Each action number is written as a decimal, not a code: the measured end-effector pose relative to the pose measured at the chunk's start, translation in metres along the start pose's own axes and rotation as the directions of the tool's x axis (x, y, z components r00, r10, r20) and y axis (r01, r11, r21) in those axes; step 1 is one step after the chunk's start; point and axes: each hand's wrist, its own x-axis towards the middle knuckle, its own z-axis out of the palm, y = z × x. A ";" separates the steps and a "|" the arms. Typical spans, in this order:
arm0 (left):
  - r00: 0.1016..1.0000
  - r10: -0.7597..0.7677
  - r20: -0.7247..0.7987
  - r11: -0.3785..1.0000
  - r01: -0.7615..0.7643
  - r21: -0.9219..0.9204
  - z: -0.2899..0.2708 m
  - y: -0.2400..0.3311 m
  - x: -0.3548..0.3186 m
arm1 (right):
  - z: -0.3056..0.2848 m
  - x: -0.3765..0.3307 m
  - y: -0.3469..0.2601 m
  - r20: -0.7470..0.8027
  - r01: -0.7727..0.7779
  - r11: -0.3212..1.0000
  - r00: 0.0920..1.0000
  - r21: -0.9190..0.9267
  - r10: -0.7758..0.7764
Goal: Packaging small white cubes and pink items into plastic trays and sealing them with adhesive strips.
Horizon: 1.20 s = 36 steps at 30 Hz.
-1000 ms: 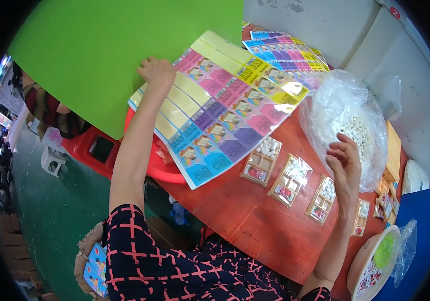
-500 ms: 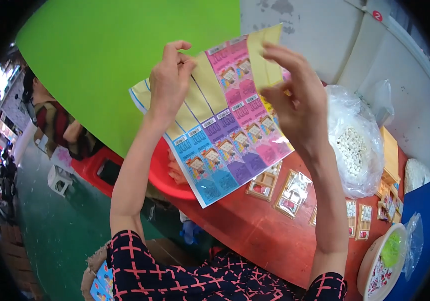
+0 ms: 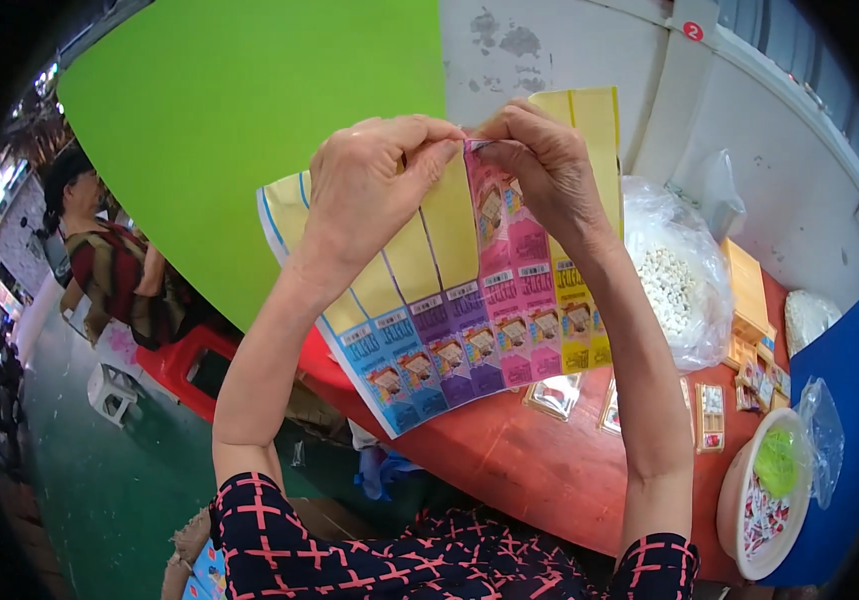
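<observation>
While a co-worker in a striped top is over at the far left, with a white stool and a red plastic chair nearby, a big green board stretches across behind the work. In front of it I see the left hand, thumb and forefinger pinched together on the top end of a pink strip of the label sheet.

That sheet hangs in the air below both hands, tilted, its left corner out past the edge of the red desk and its right part above it. It is thin and slightly bowed. Plain pale yellow panels ruled with blue and purple lines fill its upper left; along the bottom run glossy printed labels, blue, then purple, pink and yellow, each with a small picture. The pink strip buckles at the top, and another pale yellow panel stands up at the upper right.

The right hand is clamped on the same pink end, its fingertips just beside the left's. Farther right sit a clear bag of white pieces, a small divided tray, a wooden box and a pale bowl holding something bright green.
</observation>
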 end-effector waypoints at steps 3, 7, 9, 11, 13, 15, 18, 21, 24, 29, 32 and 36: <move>0.948 -0.267 0.171 0.958 0.281 -0.063 0.004 0.011 0.003 | -0.006 -0.011 0.003 0.032 -0.143 0.984 0.990 0.106 0.140; 0.898 -0.361 0.251 0.876 0.419 -0.240 0.009 0.011 0.003 | -0.003 -0.021 -0.002 -0.040 -0.166 0.958 0.983 0.232 0.180; 0.849 -0.423 0.315 0.794 0.516 -0.323 0.009 0.014 0.007 | -0.004 -0.021 -0.003 -0.084 -0.152 0.951 0.980 0.270 0.180; 0.786 -0.448 0.425 0.641 0.614 -0.460 0.013 0.016 0.012 | -0.007 -0.020 0.002 -0.157 -0.016 0.994 0.987 0.108 0.033; 0.752 -0.480 0.453 0.627 0.655 -0.422 0.019 0.013 0.016 | -0.007 -0.022 0.009 -0.161 -0.003 0.995 0.987 0.097 0.018; 0.708 -0.506 0.492 0.603 0.698 -0.385 0.026 0.012 0.020 | -0.010 -0.023 0.016 -0.169 -0.004 0.997 0.986 0.077 0.017; 0.686 -0.508 0.520 0.626 0.709 -0.324 0.031 0.006 0.022 | -0.005 -0.023 0.026 -0.173 -0.028 0.996 0.984 0.083 0.042; 0.714 -0.492 0.497 0.607 0.691 -0.391 0.036 -0.002 0.021 | -0.004 -0.023 0.036 -0.146 -0.129 0.985 0.979 0.110 0.145; 0.734 -0.496 0.464 0.558 0.679 -0.478 0.040 -0.012 0.017 | -0.005 -0.027 0.045 -0.115 -0.188 0.958 0.970 0.217 0.216; 0.700 -0.462 0.544 0.536 0.709 -0.458 0.046 -0.031 0.013 | 0.001 -0.030 0.039 -0.125 -0.211 0.962 0.964 0.174 0.234; 0.688 -0.444 0.575 0.539 0.717 -0.442 0.041 -0.035 0.012 | 0.006 -0.026 0.032 -0.122 -0.195 0.975 0.970 0.110 0.208; 0.673 -0.372 0.639 0.571 0.709 -0.414 0.044 -0.039 0.014 | 0.009 -0.023 0.030 -0.100 -0.193 0.981 0.977 -0.028 0.189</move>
